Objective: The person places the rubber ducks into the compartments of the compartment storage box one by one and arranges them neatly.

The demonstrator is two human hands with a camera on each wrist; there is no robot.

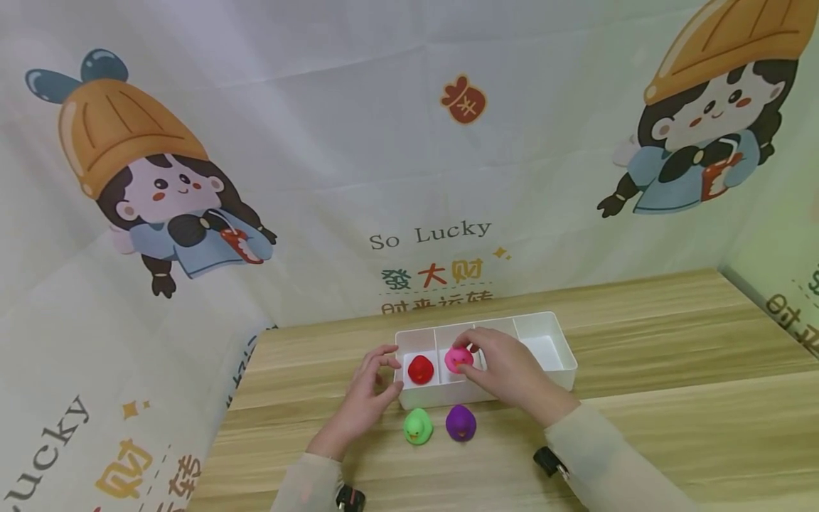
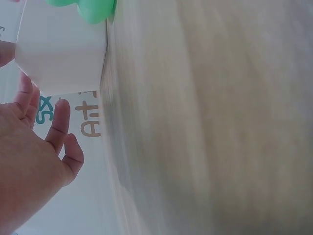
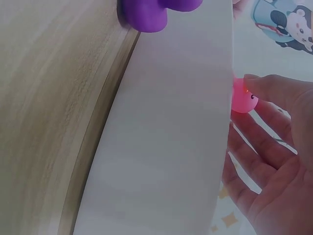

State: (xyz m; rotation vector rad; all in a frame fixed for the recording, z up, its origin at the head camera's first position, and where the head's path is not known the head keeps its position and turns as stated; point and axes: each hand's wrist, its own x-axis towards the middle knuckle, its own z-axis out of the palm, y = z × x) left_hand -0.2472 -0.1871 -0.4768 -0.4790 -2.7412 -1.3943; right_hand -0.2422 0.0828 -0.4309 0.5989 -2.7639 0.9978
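A long white divided box (image 1: 441, 395) stands on the table. My right hand (image 1: 512, 364) pinches a pink rubber duck (image 1: 458, 360) between thumb and fingers, at the second compartment from the left. In the right wrist view the duck's head (image 3: 244, 100) shows above the box rim. Lying in the leftmost compartment is a red rubber duck (image 1: 420, 370). My left hand (image 1: 366, 392) is at the box's left end, thumb and fingertips at its rim and the other fingers loosely bent. In front of the box sit a green rubber duck (image 1: 418, 427) and a purple one (image 1: 461, 423).
The wooden table (image 1: 672, 427) reaches out on both sides of the box. Behind it hangs a pale printed cloth (image 1: 358, 142) with cartoon figures and lettering, which also lines the left and right sides.
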